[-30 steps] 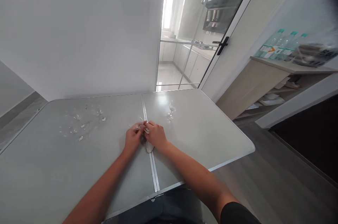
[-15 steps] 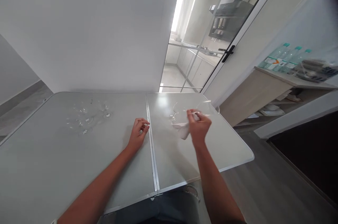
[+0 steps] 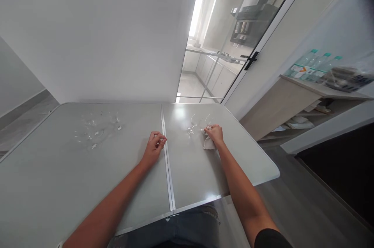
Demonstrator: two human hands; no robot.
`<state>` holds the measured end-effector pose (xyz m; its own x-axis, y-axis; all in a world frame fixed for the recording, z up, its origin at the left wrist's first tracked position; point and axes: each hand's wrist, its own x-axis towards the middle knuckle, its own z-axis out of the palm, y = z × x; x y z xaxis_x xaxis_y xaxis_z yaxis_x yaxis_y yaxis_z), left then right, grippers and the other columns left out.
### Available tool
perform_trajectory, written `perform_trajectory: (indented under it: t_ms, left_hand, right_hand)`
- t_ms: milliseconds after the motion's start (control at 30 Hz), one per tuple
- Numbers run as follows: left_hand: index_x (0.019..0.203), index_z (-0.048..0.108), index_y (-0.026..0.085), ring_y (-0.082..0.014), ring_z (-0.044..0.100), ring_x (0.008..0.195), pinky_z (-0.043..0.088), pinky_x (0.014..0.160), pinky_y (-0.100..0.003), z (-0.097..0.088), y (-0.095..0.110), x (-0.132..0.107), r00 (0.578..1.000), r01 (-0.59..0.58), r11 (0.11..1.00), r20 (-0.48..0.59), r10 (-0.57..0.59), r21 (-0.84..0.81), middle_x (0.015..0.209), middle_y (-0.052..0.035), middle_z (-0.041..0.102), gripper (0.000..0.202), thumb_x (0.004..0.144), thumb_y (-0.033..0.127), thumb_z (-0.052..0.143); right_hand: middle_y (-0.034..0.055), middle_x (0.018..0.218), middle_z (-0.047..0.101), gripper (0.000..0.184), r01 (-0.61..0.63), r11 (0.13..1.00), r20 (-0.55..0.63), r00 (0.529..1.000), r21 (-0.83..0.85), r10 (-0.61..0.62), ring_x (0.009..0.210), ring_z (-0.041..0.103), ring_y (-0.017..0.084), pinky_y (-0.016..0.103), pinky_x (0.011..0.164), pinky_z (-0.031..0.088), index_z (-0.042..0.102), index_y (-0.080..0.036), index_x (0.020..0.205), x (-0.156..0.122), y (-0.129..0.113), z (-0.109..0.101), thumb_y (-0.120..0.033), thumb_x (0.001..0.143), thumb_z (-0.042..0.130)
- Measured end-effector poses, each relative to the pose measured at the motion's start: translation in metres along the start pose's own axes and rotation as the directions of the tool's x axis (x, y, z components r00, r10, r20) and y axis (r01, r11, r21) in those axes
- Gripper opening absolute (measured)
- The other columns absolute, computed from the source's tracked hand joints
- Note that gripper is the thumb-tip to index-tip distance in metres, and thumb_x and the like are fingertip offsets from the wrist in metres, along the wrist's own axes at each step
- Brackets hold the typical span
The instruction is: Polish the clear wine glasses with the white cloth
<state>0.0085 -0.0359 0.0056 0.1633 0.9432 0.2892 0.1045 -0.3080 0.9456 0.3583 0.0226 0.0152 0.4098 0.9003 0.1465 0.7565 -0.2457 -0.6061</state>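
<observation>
On the right half of the table, my right hand is closed on the lower part of a clear wine glass, which stands upright on the tabletop. A light folded cloth hangs beneath the same hand. Just left of it stands another clear wine glass, touched by neither hand. My left hand rests by the table's metal seam, loosely curled with a gap between thumb and fingers, holding nothing visible. Several clear glasses with small white tags are grouped on the left half; their outlines are faint.
The pale table has a metal seam down its middle and a wall behind it. A glass door is at the back. Plastic bottles stand on a wooden shelf unit to the right.
My right hand has come down and slightly left, bringing the tilted wine glass upright onto the table beside the other one. The cloth moved with it. My left hand stays put.
</observation>
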Motion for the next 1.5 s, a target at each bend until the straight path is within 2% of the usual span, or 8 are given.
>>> perform_trajectory:
  t_ms: [400, 500, 567, 700, 1000, 1100, 1267, 1500]
  left_hand:
    - [0.088, 0.068, 0.019, -0.0122, 0.053, 0.067, 0.044, 0.056, -0.023, 0.004, -0.010, -0.001, 0.999, 0.052, 0.995, -0.006, -0.052, -0.086, 0.087, -0.0044, 0.059, 0.033, 0.090, 0.052, 0.062]
    - [0.094, 0.068, 0.017, -0.0143, 0.059, 0.068, 0.047, 0.059, -0.025, 0.004, -0.011, -0.001, 0.982, 0.161, 0.962, 0.130, -0.134, -0.222, 0.084, -0.0069, 0.067, 0.039, 0.088, 0.055, 0.064]
    - [0.107, 0.067, 0.016, -0.0194, 0.067, 0.084, 0.052, 0.071, -0.030, 0.005, -0.008, -0.002, 0.962, 0.192, 0.932, 0.248, -0.117, -0.306, 0.102, -0.0138, 0.071, 0.043, 0.085, 0.053, 0.070]
    - [0.122, 0.065, 0.018, -0.0277, 0.066, 0.107, 0.050, 0.087, -0.035, 0.003, 0.001, -0.004, 0.914, 0.193, 0.933, 0.402, -0.058, -0.304, 0.122, -0.0164, 0.068, 0.062, 0.070, 0.044, 0.086]
    - [0.073, 0.063, 0.016, -0.0106, 0.046, 0.056, 0.033, 0.053, -0.023, -0.025, -0.008, 0.007, 0.966, 0.155, 0.951, -0.161, -0.203, -0.269, 0.062, 0.0015, 0.055, 0.045, 0.086, 0.059, 0.063]
    - [0.079, 0.064, 0.017, -0.0109, 0.047, 0.052, 0.032, 0.048, -0.023, -0.029, -0.003, 0.007, 0.948, 0.235, 0.903, -0.118, -0.294, -0.359, 0.066, -0.0009, 0.061, 0.050, 0.084, 0.067, 0.061]
    - [0.115, 0.067, 0.016, -0.0184, 0.064, 0.065, 0.046, 0.051, -0.027, -0.029, 0.020, 0.002, 0.920, 0.360, 0.875, 0.278, -0.275, -0.325, 0.091, -0.0106, 0.071, 0.073, 0.069, 0.073, 0.073]
    - [0.092, 0.069, 0.017, -0.0095, 0.051, 0.053, 0.039, 0.041, -0.021, -0.037, 0.013, 0.011, 0.950, 0.260, 0.888, -0.064, -0.306, -0.379, 0.077, -0.0019, 0.064, 0.041, 0.077, 0.055, 0.074]
  right_hand:
    - [0.0192, 0.080, 0.076, 0.035, -0.067, 0.988, 0.030, 0.997, -0.136, 0.072, 0.076, 0.070, 0.031, 0.034, 0.062, 0.048, 0.075, -0.017, 0.069, -0.015, 0.011, -0.030, -0.051, 0.065, 0.075]
    - [0.0151, 0.072, 0.074, 0.044, -0.111, 0.979, 0.330, 0.943, 0.169, 0.050, 0.057, 0.062, 0.023, 0.031, 0.050, 0.041, 0.075, -0.018, 0.076, -0.048, -0.010, -0.038, -0.061, 0.074, 0.068]
    - [0.0123, 0.089, 0.075, 0.051, -0.177, 0.841, 0.497, 0.859, 0.511, -0.122, 0.058, 0.060, 0.019, 0.029, 0.050, 0.043, 0.075, -0.019, 0.093, -0.081, -0.044, -0.028, -0.067, 0.081, 0.061]
    - [0.0080, 0.090, 0.072, 0.052, -0.223, 0.501, 0.354, 0.917, 0.836, -0.183, 0.070, 0.063, 0.017, 0.027, 0.060, 0.049, 0.073, -0.020, 0.090, -0.127, -0.122, 0.017, -0.069, 0.085, 0.058]
    - [0.0016, 0.080, 0.068, 0.053, -0.527, 0.155, 0.548, 0.783, 0.836, -0.294, 0.073, 0.063, 0.018, 0.028, 0.063, 0.051, 0.071, -0.022, 0.111, -0.105, -0.143, 0.078, -0.067, 0.086, 0.058]
    - [0.0011, 0.077, 0.066, 0.046, -0.609, 0.075, 0.601, 0.742, 0.789, -0.298, 0.070, 0.061, 0.017, 0.028, 0.061, 0.050, 0.071, -0.021, 0.102, -0.105, -0.135, 0.086, -0.062, 0.083, 0.061]
    - [0.0010, 0.074, 0.066, 0.044, -0.604, 0.072, 0.600, 0.757, 0.794, -0.258, 0.067, 0.060, 0.017, 0.029, 0.060, 0.048, 0.068, -0.018, 0.093, -0.103, -0.134, 0.091, -0.060, 0.082, 0.060]
    - [-0.0021, 0.065, 0.061, 0.030, -0.586, 0.195, 0.618, 0.748, 0.786, -0.242, 0.062, 0.057, 0.015, 0.026, 0.061, 0.046, 0.066, -0.018, 0.079, -0.096, -0.126, 0.082, -0.048, 0.074, 0.071]
